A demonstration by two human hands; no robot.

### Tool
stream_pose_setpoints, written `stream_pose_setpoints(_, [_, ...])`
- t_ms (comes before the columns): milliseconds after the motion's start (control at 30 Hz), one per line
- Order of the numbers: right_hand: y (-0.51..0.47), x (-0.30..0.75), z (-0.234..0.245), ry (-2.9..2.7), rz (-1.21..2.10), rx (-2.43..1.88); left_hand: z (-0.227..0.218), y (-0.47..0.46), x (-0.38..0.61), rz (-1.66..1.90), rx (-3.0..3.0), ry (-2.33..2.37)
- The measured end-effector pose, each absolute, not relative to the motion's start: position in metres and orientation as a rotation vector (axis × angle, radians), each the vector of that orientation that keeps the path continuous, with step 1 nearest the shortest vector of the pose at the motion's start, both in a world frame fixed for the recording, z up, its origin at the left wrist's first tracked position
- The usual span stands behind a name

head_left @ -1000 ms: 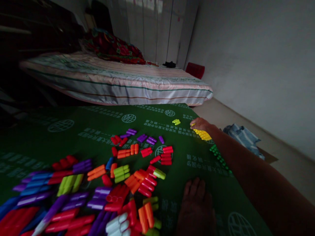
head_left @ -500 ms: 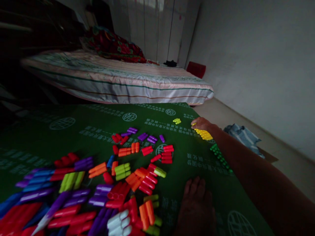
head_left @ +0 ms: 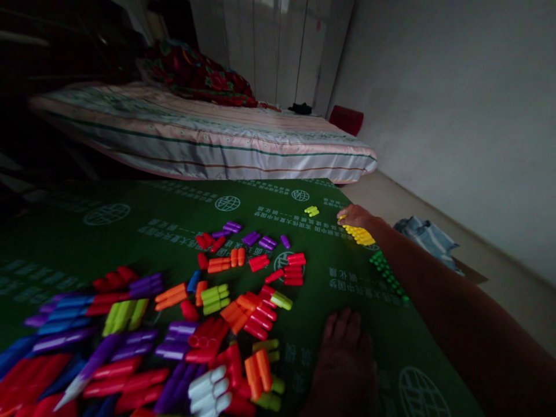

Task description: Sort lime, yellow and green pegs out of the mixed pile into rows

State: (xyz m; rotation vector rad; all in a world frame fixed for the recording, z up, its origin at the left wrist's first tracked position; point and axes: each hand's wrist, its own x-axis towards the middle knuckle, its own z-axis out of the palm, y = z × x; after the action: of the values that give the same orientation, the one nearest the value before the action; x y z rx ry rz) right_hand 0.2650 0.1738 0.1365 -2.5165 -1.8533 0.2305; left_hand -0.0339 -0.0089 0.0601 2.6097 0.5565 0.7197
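My right hand [head_left: 355, 215] reaches far across the green mat [head_left: 174, 231] to the far end of a row of yellow plastic pieces [head_left: 359, 234]. Its fingers are curled, and a bit of yellow shows at their tips. A row of green pieces [head_left: 387, 274] runs along the mat beside my forearm. A small yellow-green cluster [head_left: 311, 211] lies just left of the hand. My left hand is out of view. My bare foot [head_left: 345, 359] rests on the mat at the bottom centre.
Several red, orange, purple, blue and lime pieces [head_left: 208, 313] lie scattered over the mat's middle and left. A low bed [head_left: 208, 145] stands behind the mat. Crumpled cloth [head_left: 428, 234] lies on the floor at the right, by the wall.
My right hand stays at the far end of the yellow row. Only the view has shifted slightly.
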Motion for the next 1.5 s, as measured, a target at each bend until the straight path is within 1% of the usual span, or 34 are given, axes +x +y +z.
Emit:
stream_pose_setpoints(267, [0.171, 0.262, 0.138, -1.846, 0.216, -2.532, 0.063, -0.008, -0.035, 0.594, 2.563, 0.543])
stream_pose_setpoints(533, [0.172, 0.259, 0.143, -1.904, 0.247, -2.520, 0.082, -0.005, -0.033, 0.314, 2.459, 0.549])
stream_pose_setpoints(800, [0.175, 0.260, 0.145, -1.821, 0.164, -2.599, 0.092, -0.007, -0.036, 0.254, 2.415, 0.568])
stream_pose_setpoints(1033, [0.155, 0.274, 0.180, -1.826, 0.110, -2.591, 0.091, -0.002, -0.033, 0.230, 2.406, 0.562])
stream_pose_setpoints(1267, [0.098, 0.272, 0.215, -1.883, 0.229, -2.515, 0.091, -0.002, -0.033, 0.291, 2.442, 0.572])
stream_pose_setpoints(1500, [0.029, 0.232, 0.240, -1.918, 0.318, -2.336, 0.098, -0.002, -0.036, 0.306, 2.480, 0.571])
